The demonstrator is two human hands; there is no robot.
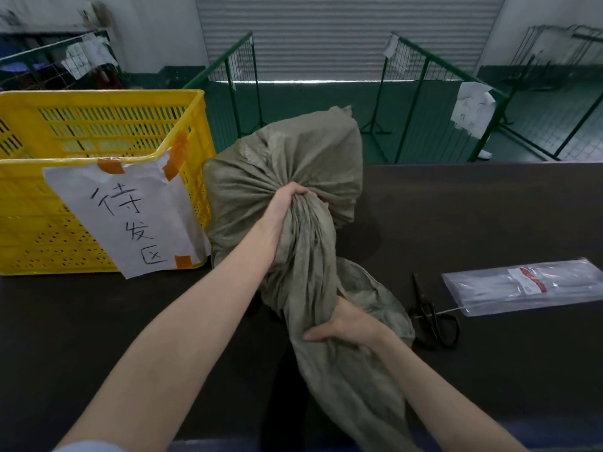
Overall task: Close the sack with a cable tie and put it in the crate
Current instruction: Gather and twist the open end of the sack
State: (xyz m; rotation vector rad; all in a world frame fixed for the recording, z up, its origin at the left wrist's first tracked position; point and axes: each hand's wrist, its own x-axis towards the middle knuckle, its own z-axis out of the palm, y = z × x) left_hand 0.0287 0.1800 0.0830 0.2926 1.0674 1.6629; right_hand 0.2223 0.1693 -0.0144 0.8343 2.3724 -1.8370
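Both hands' fingers grip the sack's gathered neck, right hand below left hand; tying and crating remain.

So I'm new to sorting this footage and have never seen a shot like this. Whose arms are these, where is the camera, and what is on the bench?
There is no machine here. The camera sits on a person's head and looks forward and down, so the two bare arms are that person's own. The left hand grips the gathered neck of a grey-green woven sack, whose filled part lies on the dark tabletop. The right hand holds the sack's long loose end nearer the body. To the left stands a yellow slotted plastic crate with a taped-on handwritten paper sign. To the right lie black scissors and a clear plastic packet of white cable ties. No tie is on the sack yet.
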